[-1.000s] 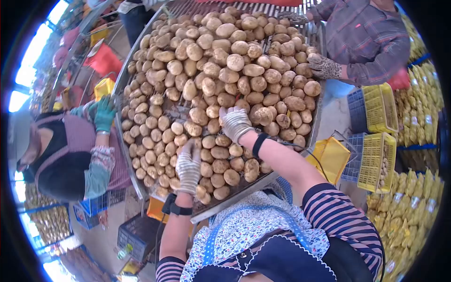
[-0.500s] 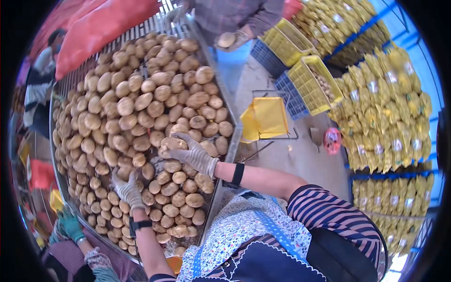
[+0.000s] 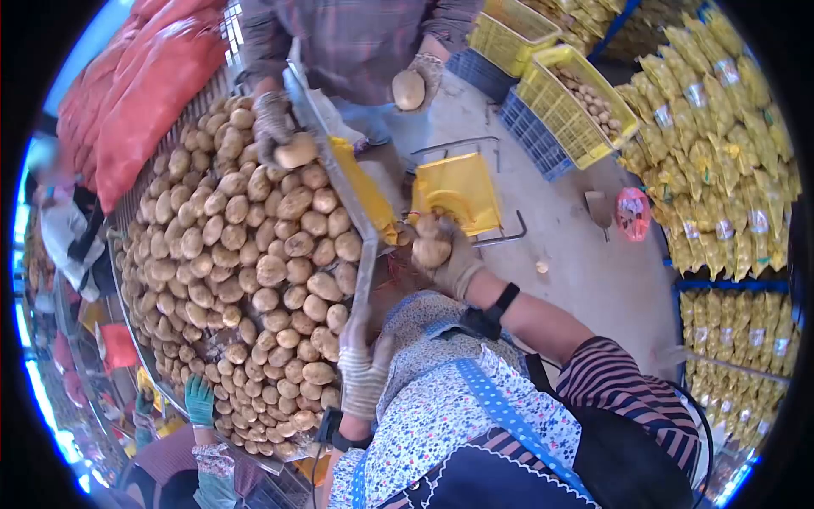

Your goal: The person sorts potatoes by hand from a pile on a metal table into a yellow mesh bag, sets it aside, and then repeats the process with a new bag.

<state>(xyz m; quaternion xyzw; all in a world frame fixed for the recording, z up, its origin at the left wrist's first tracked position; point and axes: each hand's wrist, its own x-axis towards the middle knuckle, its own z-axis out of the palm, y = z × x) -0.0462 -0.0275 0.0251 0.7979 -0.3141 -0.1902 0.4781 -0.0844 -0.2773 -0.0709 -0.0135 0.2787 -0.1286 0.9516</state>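
Observation:
My right hand [image 3: 458, 267], in a pale work glove, grips a potato [image 3: 431, 252], with a second one against its fingers. It is past the table's edge, beside a yellow bag [image 3: 462, 182] on a metal frame. My left hand [image 3: 365, 369], in a striped glove, is at the metal rim [image 3: 368, 263] of the sorting table, fingers apart and nothing in them. A large heap of potatoes [image 3: 254, 280] covers the table to its left.
Across the table a person's gloved hands [image 3: 273, 123] hold potatoes. A green-gloved hand [image 3: 199, 400] works at the lower left. Yellow crates [image 3: 577, 106], a pink basket [image 3: 632, 214] and stacked yellow sacks [image 3: 721, 153] stand right. Red sacking [image 3: 161, 102] lies at the far end.
My right hand has carried potatoes from the heap over the rim toward the yellow bag. My left hand has left the heap for the rim. The view has turned right.

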